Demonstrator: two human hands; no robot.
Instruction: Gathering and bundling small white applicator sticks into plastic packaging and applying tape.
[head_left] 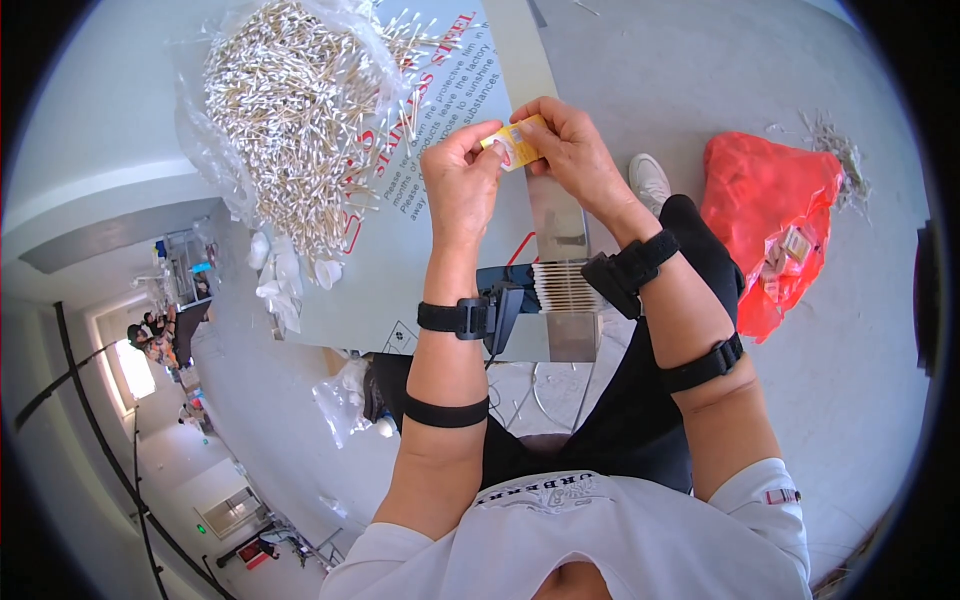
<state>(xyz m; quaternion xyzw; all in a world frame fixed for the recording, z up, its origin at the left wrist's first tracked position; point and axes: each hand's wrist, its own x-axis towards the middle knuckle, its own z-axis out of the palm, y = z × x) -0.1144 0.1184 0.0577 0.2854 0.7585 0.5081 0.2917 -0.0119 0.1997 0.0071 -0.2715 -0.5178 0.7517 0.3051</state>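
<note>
Left hand [464, 190] pinches left end of small yellow packet [515, 146] between thumb and fingers; right hand [578, 158] pinches right end likewise. Packet held above right side of bench [355, 305]. Big heap of cotton swabs [285, 120] on far left of bench, clear plastic bag [222, 170] around it. Neat swab row [566, 288] near bench's right edge, between forearms. Red bag [735, 185] on floor, right, small packs [795, 246] showing.

Bright o/all, soft shadows; window [136, 370] well L of & below L grip [464, 182] blown out; fisheye curves edges, rim black.
</note>
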